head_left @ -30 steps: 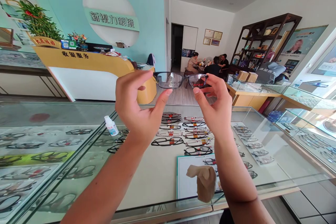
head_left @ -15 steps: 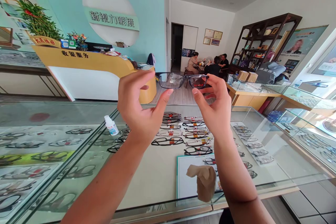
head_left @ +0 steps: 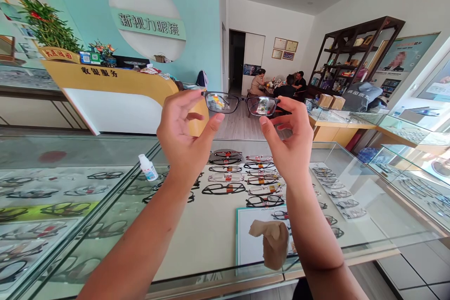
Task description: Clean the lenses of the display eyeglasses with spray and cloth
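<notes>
A pair of dark-framed eyeglasses (head_left: pixel 242 100) is held up in the air, lenses facing me with reflections on them. My left hand (head_left: pixel 188 131) pinches the frame's left end between the fingers, its thumb below the left lens. At the other end, my right hand (head_left: pixel 290 133) grips the right side, thumb under the right lens. Below, on the glass display counter (head_left: pixel 204 243), lies a crumpled brown cloth (head_left: pixel 276 243). A small white spray bottle (head_left: pixel 148 168) stands on the glass to the left of my left forearm.
Rows of eyeglasses (head_left: pixel 262 180) lie inside the case under the glass. Farther off is a yellow-and-white cashier counter (head_left: pixel 112 84) with a plant (head_left: pixel 49 23). Several people (head_left: pixel 284 89) sit at a table at the back; dark shelves (head_left: pixel 348 56) stand on the right.
The eyeglasses have shifted slightly left and turned to face me more squarely; the lens reflections differ. My left hand has tilted a little. The cloth and bottle stay put.
</notes>
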The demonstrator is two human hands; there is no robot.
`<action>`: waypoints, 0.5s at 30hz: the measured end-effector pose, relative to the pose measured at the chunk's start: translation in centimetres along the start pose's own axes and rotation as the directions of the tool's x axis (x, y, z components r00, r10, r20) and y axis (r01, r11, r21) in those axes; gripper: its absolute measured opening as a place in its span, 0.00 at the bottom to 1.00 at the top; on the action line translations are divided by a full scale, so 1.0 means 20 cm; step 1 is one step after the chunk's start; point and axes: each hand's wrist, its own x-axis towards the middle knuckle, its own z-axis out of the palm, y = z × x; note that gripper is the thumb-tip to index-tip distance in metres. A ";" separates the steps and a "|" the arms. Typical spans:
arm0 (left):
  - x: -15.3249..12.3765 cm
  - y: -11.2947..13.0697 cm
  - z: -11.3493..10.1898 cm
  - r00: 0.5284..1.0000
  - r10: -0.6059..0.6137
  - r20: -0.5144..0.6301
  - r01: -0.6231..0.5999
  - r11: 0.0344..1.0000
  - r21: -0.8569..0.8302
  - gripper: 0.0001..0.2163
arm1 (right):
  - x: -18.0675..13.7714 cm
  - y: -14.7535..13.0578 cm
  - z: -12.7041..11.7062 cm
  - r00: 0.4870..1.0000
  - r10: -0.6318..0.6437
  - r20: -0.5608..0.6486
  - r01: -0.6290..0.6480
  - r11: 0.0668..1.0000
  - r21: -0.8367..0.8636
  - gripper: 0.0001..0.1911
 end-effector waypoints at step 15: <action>0.01 -0.07 -0.01 0.999 -0.047 0.013 0.047 0.999 -0.003 0.29 | 0.00 0.00 0.00 0.999 -0.040 0.001 0.040 0.999 -0.003 0.18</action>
